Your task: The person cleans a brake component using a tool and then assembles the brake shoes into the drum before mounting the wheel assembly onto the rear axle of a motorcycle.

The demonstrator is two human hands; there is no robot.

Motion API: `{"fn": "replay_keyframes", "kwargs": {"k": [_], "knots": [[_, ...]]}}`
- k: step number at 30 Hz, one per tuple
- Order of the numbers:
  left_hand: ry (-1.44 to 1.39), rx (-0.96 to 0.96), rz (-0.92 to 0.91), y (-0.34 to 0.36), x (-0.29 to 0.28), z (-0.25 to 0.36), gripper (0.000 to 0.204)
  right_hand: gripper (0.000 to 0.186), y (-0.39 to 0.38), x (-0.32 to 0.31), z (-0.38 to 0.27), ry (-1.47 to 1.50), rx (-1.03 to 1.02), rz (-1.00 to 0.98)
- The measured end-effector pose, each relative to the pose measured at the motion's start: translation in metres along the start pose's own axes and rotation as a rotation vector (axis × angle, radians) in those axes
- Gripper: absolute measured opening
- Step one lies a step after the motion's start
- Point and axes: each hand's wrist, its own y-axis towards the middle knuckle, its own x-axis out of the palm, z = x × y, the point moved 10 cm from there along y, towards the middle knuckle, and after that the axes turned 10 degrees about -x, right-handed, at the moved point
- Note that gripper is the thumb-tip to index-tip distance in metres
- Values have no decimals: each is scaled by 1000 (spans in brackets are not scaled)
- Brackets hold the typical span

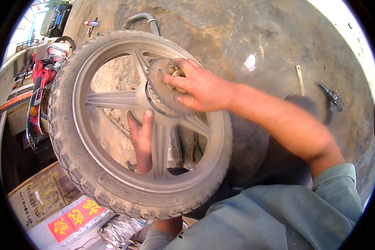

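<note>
A dusty motorcycle wheel (110,102) with a knobbly tyre (66,143) is tilted up in front of me, filling the left and middle of the view. At its hub sits a toothed sprocket (159,89). My right hand (202,87) reaches across and grips the sprocket, its fingers curled over the centre opening. My left arm passes beneath the tyre, and my left hand (141,135) shows through a gap between the spokes (159,146). Its thumb lies against the hub's lower side, supporting the wheel; some of its fingers are hidden.
Pliers (196,150) lie on the floor behind the wheel. On the right are a black power tool (332,98) and a flat pale bar (300,79). A bent metal pipe (141,18) stands beyond the tyre. A red motorcycle (39,89) and boxes (41,191) are at left.
</note>
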Motion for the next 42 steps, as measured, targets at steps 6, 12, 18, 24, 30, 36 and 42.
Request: {"fn": "replay_keyframes", "kwargs": {"k": [6, 12, 18, 24, 30, 36, 42], "knots": [[-59, -10, -33, 11, 10, -10, 70, 58, 0, -1, 2, -115, 161, -48], [41, 18, 50, -2, -2, 1, 74, 59, 4, 8, 8, 26, 199, -36], [67, 26, 82, 6, -7, -5, 75, 71, 3, 11, 35, 191, 287, -103], [4, 79, 79, 6, -6, 1, 70, 88, -4, 8, 67, 449, 277, -117], [-7, 8, 102, 3, -6, -2, 67, 91, 5, 16, 43, 108, 389, -307], [166, 114, 131, 12, -10, -9, 63, 103, 7, 17, 44, 330, 231, -317], [138, 149, 130, 9, -5, -5, 54, 102, 12, 11, 37, 320, 291, -366]]}}
